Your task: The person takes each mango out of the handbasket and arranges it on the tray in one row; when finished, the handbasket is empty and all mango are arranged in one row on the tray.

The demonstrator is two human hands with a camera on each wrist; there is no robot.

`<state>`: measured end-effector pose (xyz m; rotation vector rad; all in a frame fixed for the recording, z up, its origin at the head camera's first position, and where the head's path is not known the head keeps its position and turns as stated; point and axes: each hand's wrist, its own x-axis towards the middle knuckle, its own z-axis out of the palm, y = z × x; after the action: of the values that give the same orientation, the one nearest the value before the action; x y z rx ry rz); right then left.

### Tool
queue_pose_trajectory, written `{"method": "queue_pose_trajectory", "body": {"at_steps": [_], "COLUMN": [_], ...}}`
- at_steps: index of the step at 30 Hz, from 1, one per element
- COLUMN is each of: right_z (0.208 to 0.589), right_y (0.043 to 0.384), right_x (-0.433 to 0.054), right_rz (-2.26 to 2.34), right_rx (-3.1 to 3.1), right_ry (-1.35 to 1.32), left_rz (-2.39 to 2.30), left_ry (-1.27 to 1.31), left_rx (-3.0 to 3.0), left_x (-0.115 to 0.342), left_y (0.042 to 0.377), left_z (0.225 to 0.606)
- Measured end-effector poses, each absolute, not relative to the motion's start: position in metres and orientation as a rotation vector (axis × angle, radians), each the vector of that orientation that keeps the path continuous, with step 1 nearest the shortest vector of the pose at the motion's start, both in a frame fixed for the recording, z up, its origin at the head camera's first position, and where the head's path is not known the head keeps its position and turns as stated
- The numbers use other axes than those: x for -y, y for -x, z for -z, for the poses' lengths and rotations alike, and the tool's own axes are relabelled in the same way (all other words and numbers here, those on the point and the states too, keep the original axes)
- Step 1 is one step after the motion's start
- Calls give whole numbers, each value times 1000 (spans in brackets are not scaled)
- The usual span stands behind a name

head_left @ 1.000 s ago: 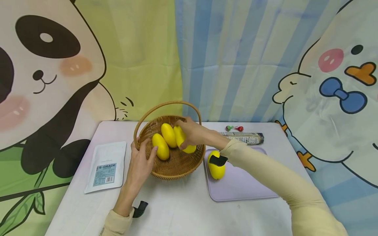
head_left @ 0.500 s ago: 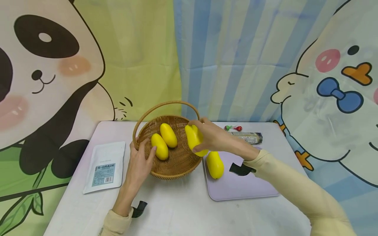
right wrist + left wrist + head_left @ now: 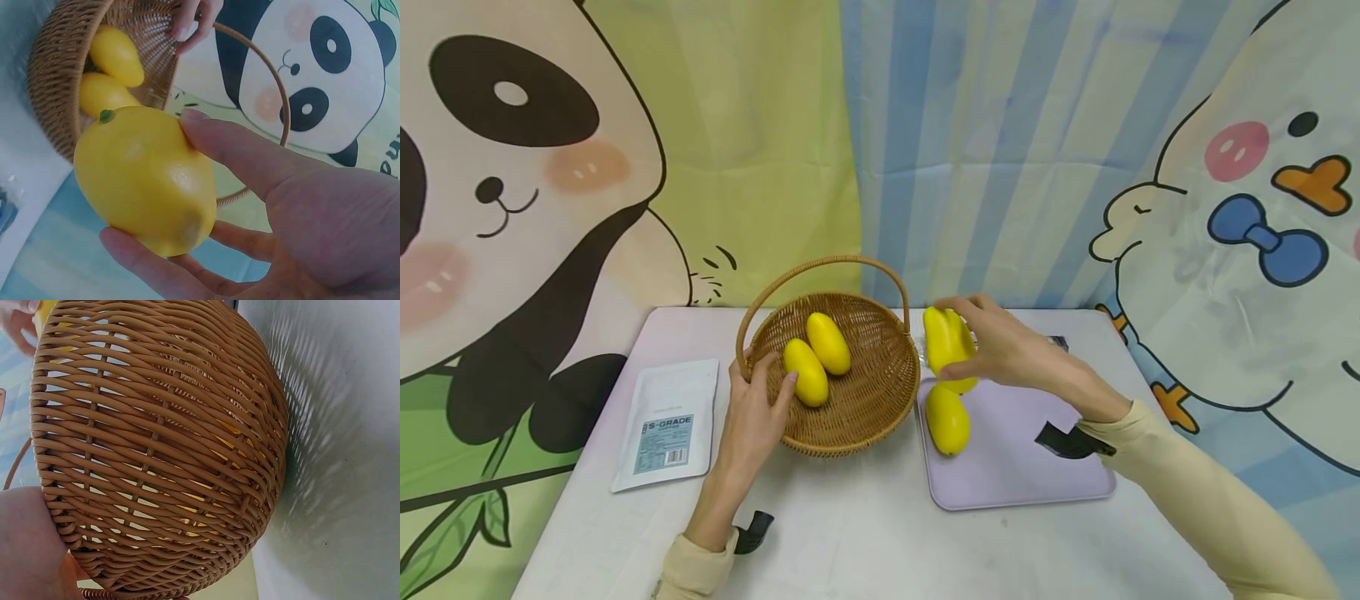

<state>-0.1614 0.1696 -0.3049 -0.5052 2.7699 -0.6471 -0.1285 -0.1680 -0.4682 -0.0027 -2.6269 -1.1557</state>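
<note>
On the table stands a round wicker basket [image 3: 868, 417] with an arched handle. Two yellow mangoes lie inside, one mango [image 3: 829, 343] farther back and one mango [image 3: 806, 372] nearer the left rim. My left hand [image 3: 755, 417] grips the basket's left rim, its thumb on the inner side. Clear of the basket, my right hand [image 3: 1011, 346] holds another yellow mango [image 3: 144, 175] between thumb and fingers, above the back left of the lilac tray [image 3: 1022, 479]. A further mango [image 3: 948, 421] lies on the tray's left side, just below the held one.
A white coffee pouch [image 3: 666, 425] lies left of the basket. Behind the tray, a dark-ended packet [image 3: 1058, 342] is mostly covered by my right hand. A patterned curtain [image 3: 985, 167] hangs at the table's back edge.
My right hand has lifted the mango out of the basket and carried it rightward to above the tray. The left hand has stayed on the rim.
</note>
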Motion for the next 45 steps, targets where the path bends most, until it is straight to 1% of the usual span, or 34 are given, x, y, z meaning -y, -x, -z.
{"method": "queue_pose_trajectory", "body": {"at_steps": [4,13,23,37,45], "right_z": [316,353,400,454,468], "right_y": [162,162,165,167,166], "right_x": [-190,-229,-258,-276,-276], "right_rz": [673,689,814,918,946], "right_rx": [-2782,-2789,-2722,-2616,-2561], "right_ry": [489,407,467,402,390], "left_rz": [1149,1147,1159,1163,1185], "left_ry": [8,-1,-18,-23,-25], "left_rx": [2626,2630,2634,2631,2637], "left_x": [167,167,167,168,168], "left_y": [129,130,129,129,130], "left_z": [468,468,468,470,469]}}
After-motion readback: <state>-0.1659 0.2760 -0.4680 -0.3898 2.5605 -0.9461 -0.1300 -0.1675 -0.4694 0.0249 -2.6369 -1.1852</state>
